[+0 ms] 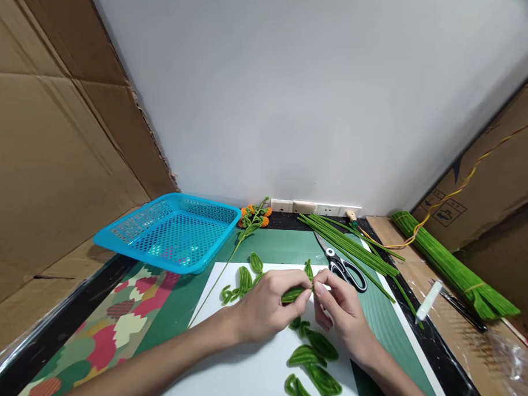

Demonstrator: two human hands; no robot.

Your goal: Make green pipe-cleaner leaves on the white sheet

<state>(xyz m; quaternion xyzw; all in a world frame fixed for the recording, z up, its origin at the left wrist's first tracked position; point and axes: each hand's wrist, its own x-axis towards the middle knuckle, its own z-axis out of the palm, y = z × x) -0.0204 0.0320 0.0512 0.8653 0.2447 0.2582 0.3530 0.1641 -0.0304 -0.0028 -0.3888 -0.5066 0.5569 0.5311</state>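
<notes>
Between the thumb and fingers of my left hand (pixel 278 299) is a green pipe-cleaner leaf (pixel 292 295). My right hand (pixel 340 307) meets it from the right, its thumb and forefinger pinched on the tip of the same leaf. Both hands are over a white sheet (pixel 224 358). Several finished-looking fuzzy green leaves (pixel 322 379) lie on the sheet below my right hand, and more leaves (pixel 245 280) rest beyond my left wrist. Another small leaf (pixel 308 270) shows just behind my fingertips.
Scissors (pixel 346 269) and loose green pipe cleaners (pixel 353 241) lie behind my right hand. A blue basket (pixel 201 268) stands at left, beside an orange flower stem (pixel 245 232). At right are a bundle of green pipe cleaners (pixel 456 268), a white tube (pixel 428 302) and a yellow cord (pixel 448 196).
</notes>
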